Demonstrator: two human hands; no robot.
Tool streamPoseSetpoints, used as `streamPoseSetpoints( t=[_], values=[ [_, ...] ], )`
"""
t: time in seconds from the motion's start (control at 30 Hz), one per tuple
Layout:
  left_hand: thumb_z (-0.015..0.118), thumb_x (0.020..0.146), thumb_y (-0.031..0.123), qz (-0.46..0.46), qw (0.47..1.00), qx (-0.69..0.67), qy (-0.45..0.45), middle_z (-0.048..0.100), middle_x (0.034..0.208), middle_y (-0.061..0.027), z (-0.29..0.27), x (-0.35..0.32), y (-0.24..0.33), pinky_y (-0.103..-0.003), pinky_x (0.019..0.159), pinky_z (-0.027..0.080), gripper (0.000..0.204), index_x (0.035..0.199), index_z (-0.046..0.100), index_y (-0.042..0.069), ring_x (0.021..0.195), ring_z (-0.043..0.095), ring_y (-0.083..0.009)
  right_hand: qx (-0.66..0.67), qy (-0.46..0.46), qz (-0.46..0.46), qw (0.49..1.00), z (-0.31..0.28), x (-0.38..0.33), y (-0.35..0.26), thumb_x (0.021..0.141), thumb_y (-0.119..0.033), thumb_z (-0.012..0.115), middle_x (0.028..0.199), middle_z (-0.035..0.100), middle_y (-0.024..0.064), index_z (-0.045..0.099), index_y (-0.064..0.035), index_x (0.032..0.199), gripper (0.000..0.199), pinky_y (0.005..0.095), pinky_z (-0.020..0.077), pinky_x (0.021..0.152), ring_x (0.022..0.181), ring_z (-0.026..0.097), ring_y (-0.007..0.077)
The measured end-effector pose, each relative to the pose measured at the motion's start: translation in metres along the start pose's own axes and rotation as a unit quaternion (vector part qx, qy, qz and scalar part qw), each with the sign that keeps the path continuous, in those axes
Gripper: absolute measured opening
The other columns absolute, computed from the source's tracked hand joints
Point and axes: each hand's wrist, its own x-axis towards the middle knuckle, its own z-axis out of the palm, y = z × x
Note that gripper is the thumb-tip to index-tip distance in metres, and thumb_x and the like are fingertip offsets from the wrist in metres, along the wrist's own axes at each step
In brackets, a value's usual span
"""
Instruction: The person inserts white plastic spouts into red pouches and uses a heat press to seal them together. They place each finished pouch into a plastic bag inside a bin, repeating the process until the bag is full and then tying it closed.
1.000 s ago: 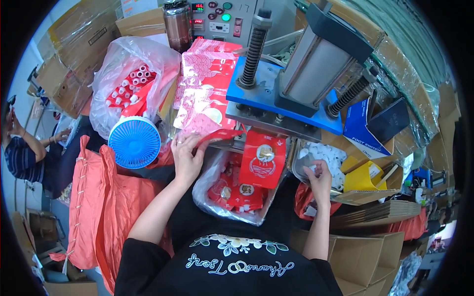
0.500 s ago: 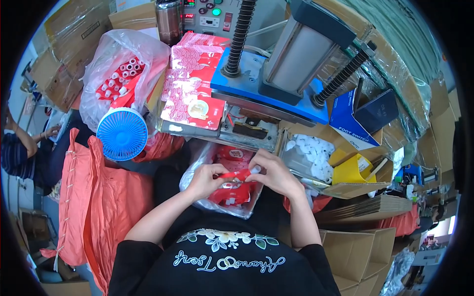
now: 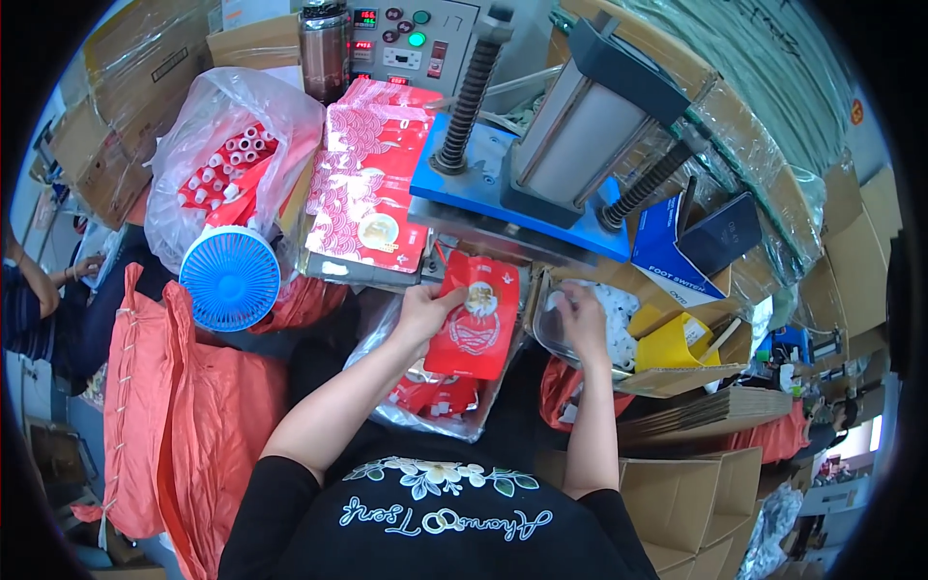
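Note:
My left hand [image 3: 425, 317] pinches the upper left edge of a flat red pouch [image 3: 476, 324] with a gold and white print, held up in front of the press. Below it, a plastic-lined box [image 3: 459, 425] holds more red pouches with white pieces on them. At the right, my right hand [image 3: 583, 324] is over a clear tub [image 3: 551, 333] of small white plastic pieces [image 3: 619, 307]. Its fingers are bent and smeared by motion, so what they hold, if anything, does not show.
The blue press plate [image 3: 503, 184] hangs just beyond my hands. Left of it lies a stack of red printed pouches [image 3: 362, 203], with a blue fan [image 3: 230, 278] nearby. A yellow holder [image 3: 672, 343] stands right of the tub. Another person's arm [image 3: 39, 280] shows far left.
Half a second ago both hands held a rolled red pouch with a white piece above the box. Now the left hand alone holds a flat pouch; the right has moved right to the tub.

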Motion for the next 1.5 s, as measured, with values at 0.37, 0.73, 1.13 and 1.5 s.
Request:
streamPoseSetpoints(
  t=[0.37, 0.73, 1.13, 1.5],
  values=[
    [0.076, 0.078, 0.040, 0.404, 0.622, 0.626, 0.242, 0.054, 0.138, -0.0145, -0.088, 0.005, 0.025, -0.049, 0.110, 0.032, 0.065, 0.131, 0.056, 0.007, 0.130, 0.049, -0.0322, 0.231, 0.013, 0.064, 0.971, 0.008, -0.005, 0.016, 0.088, -0.009, 0.068, 0.091, 0.064, 0.0072, 0.067, -0.0014, 0.098, 0.012, 0.0265, 0.0470, 0.065, 0.074, 0.058, 0.0131],
    [0.065, 0.078, -0.003, 0.305, 0.877, 0.354, 0.116, 0.072, 0.086, -0.0128, -0.069, -0.058, 0.000, -0.029, 0.074, 0.053, 0.020, 0.097, 0.073, 0.000, 0.081, 0.071, -0.0203, 0.252, -0.116, -0.021, 0.961, -0.014, -0.021, -0.113, 0.083, -0.007, 0.074, 0.094, 0.069, 0.0057, 0.070, -0.0022, 0.100, 0.018, 0.0246, 0.0488, 0.074, 0.083, 0.063, 0.0111],
    [0.069, 0.093, 0.023, 0.172, 0.960, 0.223, 0.012, 0.073, 0.087, -0.0107, -0.027, -0.022, -0.024, -0.025, 0.069, 0.055, 0.030, 0.100, 0.069, -0.006, 0.079, 0.069, -0.0129, 0.239, -0.073, -0.008, 0.968, 0.006, -0.014, -0.079, 0.085, -0.012, 0.073, 0.112, 0.067, 0.0063, 0.062, -0.0043, 0.121, 0.039, 0.0292, 0.0526, 0.077, 0.088, 0.065, 0.0160],
    [0.069, 0.091, 0.017, 0.037, 0.999, -0.006, 0.030, 0.073, 0.086, -0.0090, -0.013, 0.020, -0.006, -0.029, 0.064, 0.055, 0.022, 0.100, 0.069, -0.003, 0.075, 0.071, -0.0173, -0.186, 0.025, 0.007, 0.982, -0.011, -0.014, 0.010, 0.083, -0.021, 0.071, 0.103, 0.067, 0.0142, 0.066, -0.0100, 0.114, 0.033, 0.0433, 0.0520, 0.076, 0.088, 0.065, 0.0347]
  ],
)
